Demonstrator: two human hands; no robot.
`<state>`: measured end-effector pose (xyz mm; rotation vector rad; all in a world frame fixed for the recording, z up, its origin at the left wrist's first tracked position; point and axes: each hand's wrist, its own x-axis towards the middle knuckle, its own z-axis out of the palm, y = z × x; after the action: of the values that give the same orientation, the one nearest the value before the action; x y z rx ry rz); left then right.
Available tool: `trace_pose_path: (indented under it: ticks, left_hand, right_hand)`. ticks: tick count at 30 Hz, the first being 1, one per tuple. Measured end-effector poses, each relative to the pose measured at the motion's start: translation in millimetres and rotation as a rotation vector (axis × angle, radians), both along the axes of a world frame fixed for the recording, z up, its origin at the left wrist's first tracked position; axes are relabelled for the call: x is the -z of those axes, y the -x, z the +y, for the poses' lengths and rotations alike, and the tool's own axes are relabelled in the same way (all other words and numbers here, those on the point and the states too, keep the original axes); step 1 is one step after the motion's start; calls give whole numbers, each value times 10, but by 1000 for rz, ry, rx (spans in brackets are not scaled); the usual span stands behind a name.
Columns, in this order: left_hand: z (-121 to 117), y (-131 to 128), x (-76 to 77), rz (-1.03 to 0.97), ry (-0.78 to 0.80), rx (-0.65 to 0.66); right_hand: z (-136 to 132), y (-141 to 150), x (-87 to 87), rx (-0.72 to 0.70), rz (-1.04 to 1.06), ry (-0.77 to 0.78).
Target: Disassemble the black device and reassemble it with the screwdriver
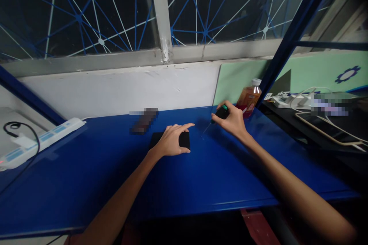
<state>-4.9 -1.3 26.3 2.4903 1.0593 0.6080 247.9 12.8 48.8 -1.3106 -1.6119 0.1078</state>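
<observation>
My left hand (pixel 170 142) lies over a flat black rectangular object (pixel 184 139) on the blue table, its thumb along the near edge and its fingers at the far side. The index finger sticks out to the right past the object. To the right, above the tabletop, my right hand (pixel 231 118) is closed around the black and green handle of a screwdriver (pixel 222 112). The thin shaft slants down and left, its tip apart from the black object. Exactly what the black object is, I cannot make out.
A drink bottle (pixel 250 97) with a white cap stands behind my right hand. A blurred-out dark item (pixel 144 121) lies at the back of the blue table (pixel 184 187). On the left is a white power strip (pixel 43 141); on the right, a phone (pixel 327 126) and cables.
</observation>
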Motion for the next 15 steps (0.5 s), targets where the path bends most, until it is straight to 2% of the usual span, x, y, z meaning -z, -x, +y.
trace_pose_path:
  ticks: [10,15]
  left_hand:
    - [13,24,-9,49,11,30]
    - [10,35,-16,48,21,33]
  right_hand:
    - [-5,21,36,-48,66,33]
    - [5,15,50,-3,13,-2]
